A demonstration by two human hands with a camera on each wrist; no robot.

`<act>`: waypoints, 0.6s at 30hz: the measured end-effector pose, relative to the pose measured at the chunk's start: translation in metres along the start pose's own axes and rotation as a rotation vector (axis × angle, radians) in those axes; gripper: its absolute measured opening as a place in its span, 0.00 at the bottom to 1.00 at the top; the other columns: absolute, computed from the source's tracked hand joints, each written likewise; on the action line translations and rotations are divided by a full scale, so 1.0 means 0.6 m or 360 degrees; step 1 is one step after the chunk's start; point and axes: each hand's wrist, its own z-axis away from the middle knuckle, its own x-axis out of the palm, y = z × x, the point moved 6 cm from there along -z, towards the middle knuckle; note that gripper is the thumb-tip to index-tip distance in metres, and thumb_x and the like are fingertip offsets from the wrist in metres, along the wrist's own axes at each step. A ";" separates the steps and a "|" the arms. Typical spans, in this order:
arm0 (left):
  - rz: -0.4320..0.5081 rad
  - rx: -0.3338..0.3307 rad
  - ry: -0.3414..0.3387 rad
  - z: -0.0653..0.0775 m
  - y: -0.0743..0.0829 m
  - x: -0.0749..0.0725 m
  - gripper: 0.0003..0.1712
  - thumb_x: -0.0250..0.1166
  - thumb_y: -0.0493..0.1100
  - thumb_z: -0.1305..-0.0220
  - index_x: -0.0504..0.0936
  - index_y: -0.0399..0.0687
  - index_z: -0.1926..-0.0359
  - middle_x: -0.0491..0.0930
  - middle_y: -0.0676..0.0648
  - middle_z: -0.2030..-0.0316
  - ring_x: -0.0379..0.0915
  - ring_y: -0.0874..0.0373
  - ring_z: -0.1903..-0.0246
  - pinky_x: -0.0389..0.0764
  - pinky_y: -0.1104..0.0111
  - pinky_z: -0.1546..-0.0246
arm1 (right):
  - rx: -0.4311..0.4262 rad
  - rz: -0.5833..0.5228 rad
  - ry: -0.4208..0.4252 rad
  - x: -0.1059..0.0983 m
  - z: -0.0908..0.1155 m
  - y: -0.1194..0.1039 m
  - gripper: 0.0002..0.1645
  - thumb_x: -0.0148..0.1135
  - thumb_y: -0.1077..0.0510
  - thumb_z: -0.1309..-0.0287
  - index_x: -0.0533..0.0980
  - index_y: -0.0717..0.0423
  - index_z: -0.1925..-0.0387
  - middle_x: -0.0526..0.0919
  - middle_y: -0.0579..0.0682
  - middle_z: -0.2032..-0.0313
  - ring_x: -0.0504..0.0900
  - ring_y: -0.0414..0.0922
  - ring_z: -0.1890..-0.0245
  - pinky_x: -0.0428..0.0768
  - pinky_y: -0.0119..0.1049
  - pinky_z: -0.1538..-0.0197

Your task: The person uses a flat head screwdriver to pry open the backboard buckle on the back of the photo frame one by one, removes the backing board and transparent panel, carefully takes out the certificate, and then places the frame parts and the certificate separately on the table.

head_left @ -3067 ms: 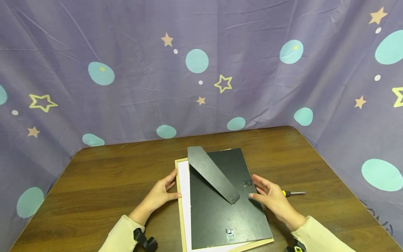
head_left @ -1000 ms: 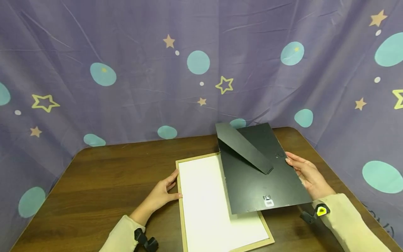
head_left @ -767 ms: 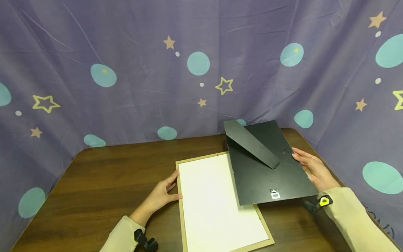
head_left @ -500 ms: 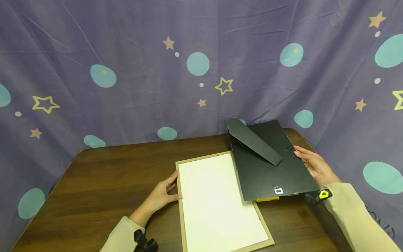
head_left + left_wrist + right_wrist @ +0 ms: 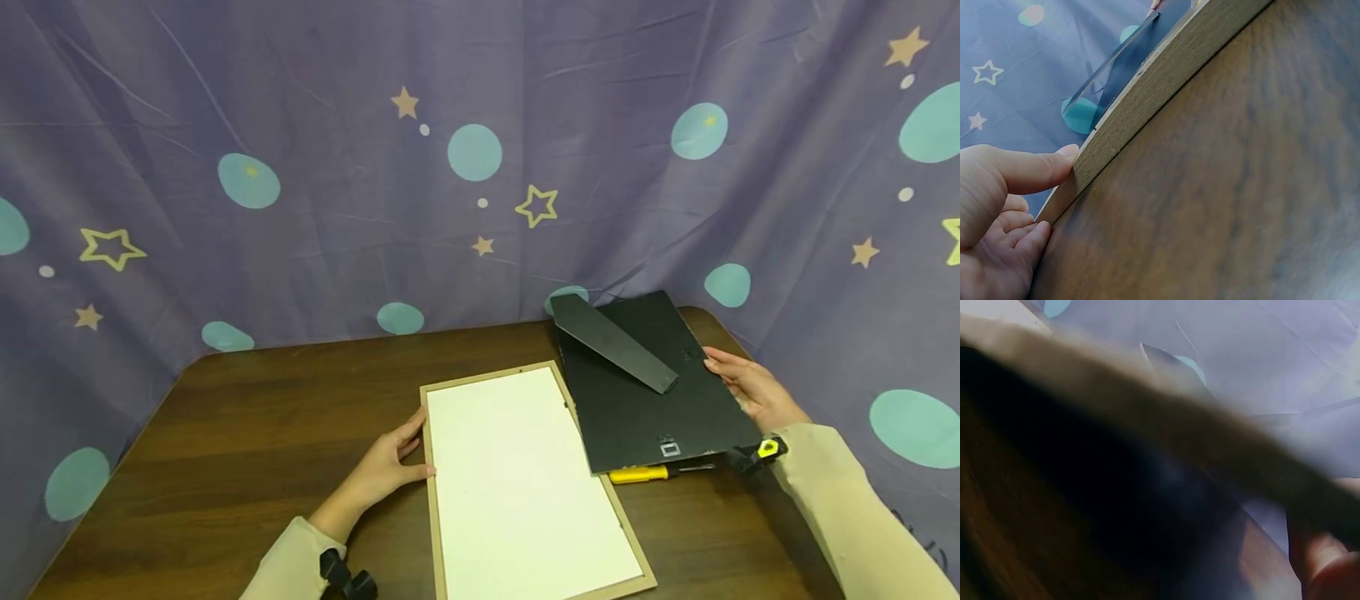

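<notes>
A wooden picture frame point(image 5: 645, 575) lies on the table with a white sheet point(image 5: 517, 475) filling its inside. My left hand point(image 5: 382, 461) rests against the frame's left side; in the left wrist view the thumb point(image 5: 1044, 170) and fingertips touch the wooden edge, spaced along it. My right hand point(image 5: 753, 387) grips the right edge of a black backing board point(image 5: 637, 429), thumb on top, other fingers hidden underneath. The board's fold-out stand point(image 5: 615, 346) points to the far left. The board's left edge overlaps the frame's right side. Blurred, the board's edge point(image 5: 1147, 415) crosses the right wrist view.
A screwdriver with a yellow handle point(image 5: 637, 474) lies right of the frame, just below the board's near edge. The brown wooden table point(image 5: 262, 442) ends at a purple curtain point(image 5: 337, 183) with stars and dots.
My right hand has lifted the backing board off the frame and carried it right and away, then lowered it, uncovering the white sheet and the screwdriver. The left hand has stayed put.
</notes>
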 end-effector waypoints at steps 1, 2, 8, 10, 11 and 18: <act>0.0000 0.0007 -0.0003 0.000 0.000 0.000 0.52 0.71 0.35 0.48 0.48 0.30 0.30 0.43 0.35 0.29 0.40 0.43 0.30 0.59 0.57 0.35 | -0.0010 -0.0022 -0.0012 0.000 0.000 -0.002 0.25 0.49 0.67 0.34 0.84 0.33 0.63 0.81 0.25 0.61 0.70 0.25 0.63 0.67 0.17 0.71; 0.0000 0.0013 -0.0004 0.000 0.000 0.000 0.52 0.71 0.35 0.48 0.48 0.30 0.30 0.43 0.35 0.29 0.40 0.43 0.30 0.59 0.57 0.35 | -0.0013 -0.0023 -0.0017 -0.001 0.000 -0.004 0.25 0.49 0.67 0.34 0.84 0.34 0.63 0.82 0.26 0.61 0.71 0.25 0.64 0.68 0.17 0.72; -0.0003 0.0008 0.0000 0.001 -0.001 0.001 0.52 0.71 0.35 0.49 0.49 0.30 0.30 0.44 0.35 0.29 0.41 0.43 0.30 0.60 0.57 0.35 | 0.0000 -0.0025 0.0006 -0.005 0.001 -0.015 0.24 0.51 0.68 0.35 0.84 0.34 0.64 0.84 0.29 0.63 0.72 0.27 0.72 0.68 0.17 0.78; 0.0000 0.0001 0.0003 0.001 -0.001 0.001 0.52 0.71 0.35 0.49 0.49 0.30 0.30 0.44 0.35 0.29 0.41 0.43 0.30 0.60 0.57 0.35 | 0.0005 -0.0029 0.0012 -0.007 0.003 -0.019 0.25 0.51 0.68 0.35 0.85 0.34 0.64 0.84 0.30 0.64 0.72 0.27 0.75 0.67 0.17 0.80; 0.0001 -0.0003 0.0007 0.001 -0.001 0.001 0.52 0.71 0.35 0.49 0.49 0.30 0.30 0.44 0.35 0.29 0.41 0.43 0.30 0.60 0.57 0.35 | 0.0003 -0.0032 0.0008 -0.008 0.003 -0.020 0.25 0.51 0.68 0.35 0.85 0.34 0.64 0.84 0.30 0.64 0.71 0.28 0.76 0.67 0.17 0.80; -0.0013 -0.0003 0.0010 0.000 -0.001 0.000 0.52 0.72 0.35 0.49 0.49 0.30 0.30 0.44 0.35 0.29 0.41 0.44 0.30 0.60 0.58 0.35 | -0.0026 -0.0112 -0.0043 -0.015 0.004 -0.029 0.26 0.48 0.70 0.34 0.85 0.39 0.64 0.85 0.35 0.65 0.72 0.29 0.80 0.66 0.18 0.83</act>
